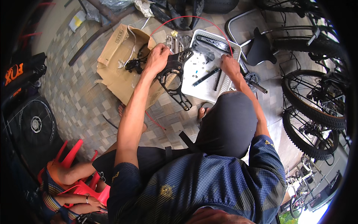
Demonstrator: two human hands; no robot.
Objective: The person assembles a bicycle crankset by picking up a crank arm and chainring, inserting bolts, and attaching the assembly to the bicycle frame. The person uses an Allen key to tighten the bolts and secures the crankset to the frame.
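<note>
The left hand (157, 58) is closed on a flat black metal bracket (174, 80), held over the cardboard's (115, 61) edge. The right hand (229, 64) reaches into the white tray (201, 89), fingers curled among small parts; whether it grips anything is unclear. Bare tiled floor (78, 100) lies open to the left.

A floor (74, 97) of small square tiles in grey and beige, laid in a chequered pattern, is seen under soft, even daylight. Beyond the fingers, dark tyres (179, 15) and a crumpled plastic sheet (115, 3) are heaped at the far edge. To the right of the fingers, bicycles (317, 97) with knobbly tyres are parked close together, and a black saddle (261, 48) is seen beside them. To the left, a black wheel (35, 125) is propped upright, and below it a red plastic chair (80, 186) is placed. More bicycles (298, 186) are seen in brighter light at the lower right.
</note>
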